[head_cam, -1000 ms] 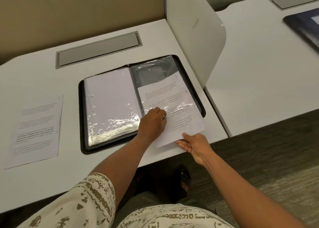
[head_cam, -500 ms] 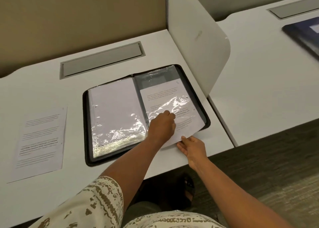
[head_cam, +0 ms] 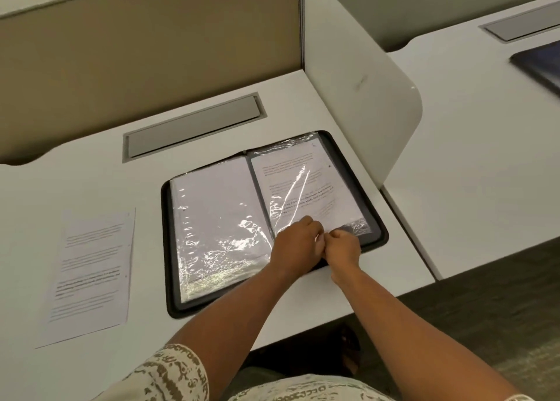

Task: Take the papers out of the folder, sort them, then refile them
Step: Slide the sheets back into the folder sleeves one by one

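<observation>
A loose sheet lies well left of my hands. My left hand pinches the sleeve mouth; my right hand, touching it, curls on the page's near edge. The thin page is floppy and the sleeve slippery: best held at the near edge. It lies just beyond my knuckles, almost fully sleeved.

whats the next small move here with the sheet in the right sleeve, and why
Probably let go of the sleeve's near edge and reach for the loose sheet on the desk. The printed page already lies almost fully inside the right-hand sleeve of the folder. The left hand and right hand meet, fingers curled, at its bottom edge.
</observation>
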Available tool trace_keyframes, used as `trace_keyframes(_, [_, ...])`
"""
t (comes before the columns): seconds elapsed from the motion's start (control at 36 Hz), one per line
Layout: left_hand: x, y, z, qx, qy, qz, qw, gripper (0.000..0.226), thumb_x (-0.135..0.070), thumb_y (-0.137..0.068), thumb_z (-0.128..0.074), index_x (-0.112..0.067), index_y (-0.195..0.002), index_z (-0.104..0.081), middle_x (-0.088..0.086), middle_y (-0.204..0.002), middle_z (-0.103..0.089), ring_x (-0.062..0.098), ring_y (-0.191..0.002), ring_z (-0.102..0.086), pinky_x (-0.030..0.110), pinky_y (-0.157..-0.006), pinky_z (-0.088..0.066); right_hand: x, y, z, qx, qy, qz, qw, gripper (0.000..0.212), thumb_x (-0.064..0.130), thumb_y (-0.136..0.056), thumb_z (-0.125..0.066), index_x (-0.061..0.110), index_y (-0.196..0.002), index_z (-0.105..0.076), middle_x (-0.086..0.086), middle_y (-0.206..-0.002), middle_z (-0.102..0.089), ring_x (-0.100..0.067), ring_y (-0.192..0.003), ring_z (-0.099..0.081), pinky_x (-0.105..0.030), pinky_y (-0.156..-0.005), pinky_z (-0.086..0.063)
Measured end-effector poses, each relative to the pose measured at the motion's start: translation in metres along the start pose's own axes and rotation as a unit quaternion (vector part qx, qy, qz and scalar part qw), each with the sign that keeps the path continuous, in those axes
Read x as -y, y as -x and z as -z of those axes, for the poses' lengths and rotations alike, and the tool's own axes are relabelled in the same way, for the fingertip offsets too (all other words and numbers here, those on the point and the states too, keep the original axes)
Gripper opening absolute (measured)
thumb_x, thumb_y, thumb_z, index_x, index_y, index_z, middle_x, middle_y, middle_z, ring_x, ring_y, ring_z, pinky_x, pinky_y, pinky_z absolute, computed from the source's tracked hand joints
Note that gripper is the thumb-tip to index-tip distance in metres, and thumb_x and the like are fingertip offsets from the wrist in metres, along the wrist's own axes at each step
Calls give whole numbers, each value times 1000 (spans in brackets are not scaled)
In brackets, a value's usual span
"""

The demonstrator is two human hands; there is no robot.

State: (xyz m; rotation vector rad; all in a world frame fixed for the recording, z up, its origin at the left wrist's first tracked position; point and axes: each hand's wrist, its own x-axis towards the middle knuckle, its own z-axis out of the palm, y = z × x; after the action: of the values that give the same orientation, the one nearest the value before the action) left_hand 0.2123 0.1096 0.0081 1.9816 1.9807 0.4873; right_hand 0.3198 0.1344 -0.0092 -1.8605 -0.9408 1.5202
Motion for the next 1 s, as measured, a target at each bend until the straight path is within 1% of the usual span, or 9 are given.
trace_keyframes(0.11, [4,1,5,9,27,-4,1000,16,-30,-94,-55,-19,-97,-67,-3,-95,-62,19,-77,-61,36,-66,-51,8,-7,-2,2,24,16,1000,37,10,-96,-58,13,-60,-55,-2,-61,-58,-11,-55,-49,-18,-46,-38])
trace_keyframes(0.25, [10,1,6,12,27,-2,1000,13,-31,-93,-58,-21,-94,-66,-6,-93,-61,17,-76,-61,37,-64,-53,13,-17,2,60,-13,-6,998,20,9,-96,-62,-4,-80,-65,-9,-77,-70,-21,-76,-67,-38,-72,-59])
trace_keyframes(0.39, [10,3,6,8,33,5,999,11,-31,-93,-59,-22,-95,-65,-7,-94,-61,15,-77,-62,35,-65,-53,21,-6,31,147,10,23,989,18,16,-99,-61,4,-91,-72,-11,-84,-76,-19,-75,-75,-29,-66,-60])
trace_keyframes(0.44, [10,3,6,7,36,12,999,10,-31,-93,-58,-24,-95,-64,-9,-94,-61,14,-77,-61,36,-67,-53,17,-4,47,129,20,29,991,18,15,-97,-60,7,-89,-74,-9,-79,-75,-17,-66,-70,-26,-60,-56])
trace_keyframes(0.53, [9,5,4,3,44,27,999,9,-30,-93,-58,-25,-97,-64,-10,-96,-62,13,-79,-61,36,-70,-54,6,-6,69,31,-9,44,999,22,15,-93,-51,8,-76,-64,-8,-67,-60,-18,-59,-54,-28,-52,-43])
trace_keyframes(0.61, [5,6,3,5,39,31,999,11,-30,-94,-58,-24,-100,-65,-9,-98,-63,14,-81,-62,36,-72,-54,3,-9,81,-32,-34,73,996,17,24,-98,-51,14,-89,-63,-4,-83,-63,-20,-70,-59,-30,-56,-44])
trace_keyframes(0.72, [-4,10,1,5,33,35,999,13,-29,-94,-57,-22,-101,-66,-8,-100,-63,15,-84,-63,34,-73,-54,10,-20,82,43,-42,34,998,26,44,-98,-59,24,-115,-62,0,-102,-68,-18,-86,-64,-28,-61,-50])
trace_keyframes(0.89, [-11,18,0,-9,1,51,999,22,-38,-96,-54,-26,-110,-67,-10,-105,-64,10,-94,-60,32,-77,-53,21,-26,73,56,-51,21,997,19,21,-96,-62,9,-110,-67,-7,-91,-66,-16,-77,-57,-28,-61,-48])
trace_keyframes(1.0, [-10,30,1,-42,12,95,995,23,-40,-97,-51,-26,-106,-67,-12,-99,-64,10,-89,-60,33,-73,-53,29,-21,65,53,-48,47,996,9,18,-94,-62,11,-97,-67,-13,-96,-70,-20,-81,-61,-48,-81,-59])
